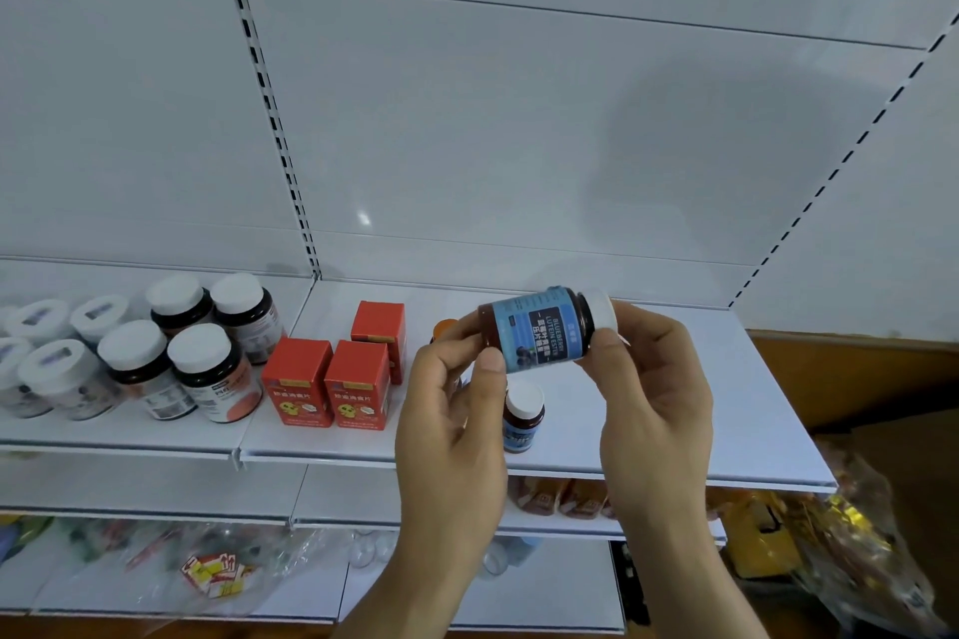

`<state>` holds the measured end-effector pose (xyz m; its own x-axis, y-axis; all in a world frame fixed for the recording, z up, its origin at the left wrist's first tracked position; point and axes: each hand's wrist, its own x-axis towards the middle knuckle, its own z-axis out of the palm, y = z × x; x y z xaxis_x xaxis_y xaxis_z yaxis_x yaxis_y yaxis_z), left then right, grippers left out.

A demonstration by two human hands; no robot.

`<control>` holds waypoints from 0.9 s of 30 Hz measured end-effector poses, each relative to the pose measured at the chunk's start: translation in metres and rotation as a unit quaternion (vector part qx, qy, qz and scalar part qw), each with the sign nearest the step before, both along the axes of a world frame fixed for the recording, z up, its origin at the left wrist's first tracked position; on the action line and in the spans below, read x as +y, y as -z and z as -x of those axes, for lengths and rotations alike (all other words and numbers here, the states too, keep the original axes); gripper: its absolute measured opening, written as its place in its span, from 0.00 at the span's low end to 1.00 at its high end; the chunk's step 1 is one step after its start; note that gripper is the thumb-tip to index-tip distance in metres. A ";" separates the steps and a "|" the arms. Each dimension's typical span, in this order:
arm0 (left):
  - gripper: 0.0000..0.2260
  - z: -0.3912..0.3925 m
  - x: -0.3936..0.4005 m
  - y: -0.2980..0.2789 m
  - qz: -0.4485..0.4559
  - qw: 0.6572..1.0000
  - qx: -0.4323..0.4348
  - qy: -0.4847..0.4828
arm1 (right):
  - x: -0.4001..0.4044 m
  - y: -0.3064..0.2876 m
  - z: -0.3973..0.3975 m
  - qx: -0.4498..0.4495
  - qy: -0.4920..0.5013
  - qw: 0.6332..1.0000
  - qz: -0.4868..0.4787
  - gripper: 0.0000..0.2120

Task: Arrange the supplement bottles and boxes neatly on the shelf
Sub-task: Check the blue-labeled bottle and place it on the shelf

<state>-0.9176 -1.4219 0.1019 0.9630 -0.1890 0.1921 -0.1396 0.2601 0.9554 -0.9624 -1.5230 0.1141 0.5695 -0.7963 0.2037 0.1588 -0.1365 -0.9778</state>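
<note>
Bottle, blue-labelled (542, 330), brown glass with white cap, held on its side above the white shelf (726, 405), cap toward the right. Left hand (446, 410) pinches the base end between thumb and curled fingers; right hand (654, 379) grips the cap end with fingers wrapped round it. Label reads "Blueberry Lutein Ester".

Second blue-labelled bottle (523, 416), smaller in view, upright on the shelf directly below the held one, between the two hands.

Orange-capped item (445, 327), mostly hidden behind the left hand; kind cannot be told.

Red boxes (327, 381), three, upright on the shelf left of the hands: two side by side in front, one behind.

White-capped brown bottles (197, 353), four, in a two-by-two group left of the boxes.

White tubs (49, 353), several, at the far left edge, blurred.

Lower shelves (322, 586): clear plastic bags holding mixed packets; detail unclear.
</note>
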 end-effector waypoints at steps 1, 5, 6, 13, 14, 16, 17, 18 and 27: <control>0.11 -0.001 0.000 0.001 0.005 1.000 -0.003 0.008 | 0.001 0.000 -0.001 0.002 0.001 1.000 0.003 0.04; 0.09 -0.004 0.000 0.007 0.025 0.999 -0.019 0.028 | 0.004 -0.002 -0.004 0.016 0.015 1.000 0.012 0.12; 0.09 -0.004 0.000 0.008 0.025 0.999 -0.019 0.026 | 0.005 -0.002 -0.004 0.014 0.014 1.000 0.008 0.13; 0.12 -0.004 0.002 0.005 -0.004 1.000 0.007 -0.007 | 0.005 0.001 -0.004 0.002 0.013 1.000 -0.001 0.05; 0.13 -0.005 0.002 0.006 -0.010 1.000 0.005 0.002 | 0.005 0.000 -0.004 0.004 0.016 1.000 -0.005 0.07; 0.12 -0.007 0.002 0.007 -0.018 1.000 -0.002 0.007 | 0.004 -0.001 -0.005 0.013 0.019 1.000 -0.008 0.12; 0.12 -0.007 0.002 0.008 -0.021 1.000 -0.008 0.005 | 0.004 -0.001 -0.005 0.015 0.019 1.000 -0.007 0.12; 0.11 -0.007 0.002 0.008 -0.025 1.000 -0.008 0.000 | 0.005 -0.001 -0.004 0.013 0.016 1.000 -0.007 0.11; 0.10 -0.003 0.006 0.006 -0.034 0.999 0.012 0.004 | 0.005 -0.003 -0.004 0.002 0.026 1.000 -0.004 0.04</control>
<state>-0.9146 -1.4162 0.0961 0.9656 -0.2081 0.1556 -0.1147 0.1959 0.9739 -0.9580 -1.5179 0.1171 0.5288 -0.8262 0.1944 0.1472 -0.1363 -0.9797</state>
